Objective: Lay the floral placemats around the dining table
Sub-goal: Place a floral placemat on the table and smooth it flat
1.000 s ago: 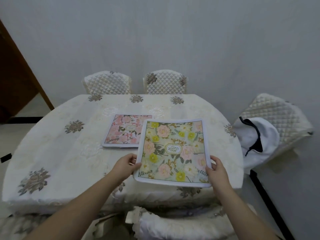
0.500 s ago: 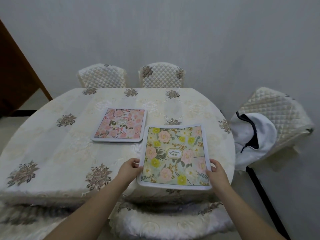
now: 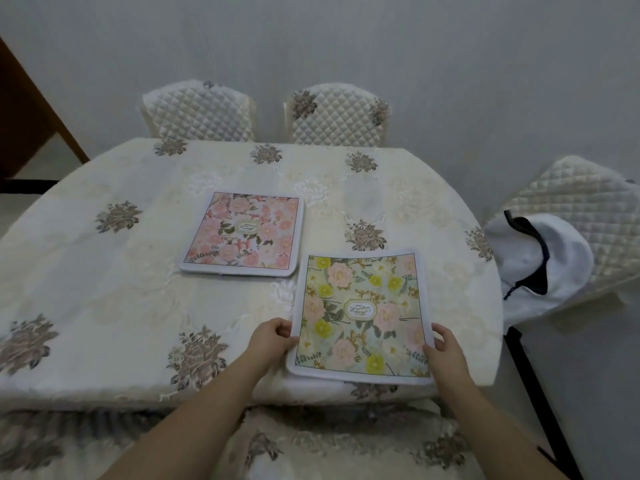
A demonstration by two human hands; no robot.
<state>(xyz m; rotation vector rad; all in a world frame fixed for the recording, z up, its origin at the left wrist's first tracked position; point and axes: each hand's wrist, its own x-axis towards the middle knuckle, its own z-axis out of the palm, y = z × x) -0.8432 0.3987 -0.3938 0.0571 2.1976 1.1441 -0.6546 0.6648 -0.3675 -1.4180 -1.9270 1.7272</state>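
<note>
Table (image 3: 86,271), cream floral cloth: the landmark. Two quilted chairs (image 3: 337,116) stand at its far side; a third (image 3: 581,209) at its right carries a white garment (image 3: 540,261). Pink mat (image 3: 244,233) lies flat near the table's centre. Yellow mat (image 3: 362,315) sits at the table's near edge. My left hand (image 3: 268,341) pinches its left side; my right hand (image 3: 446,351) grips its right side.

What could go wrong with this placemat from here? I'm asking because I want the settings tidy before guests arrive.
1. The yellow-and-pink floral placemat, pinched by the left hand and right hand, has its near edge about at the edge of the cream embroidered tablecloth; released there, it might slide off.
2. It lies close to the pink floral placemat, so the settings may look crowded.
</note>
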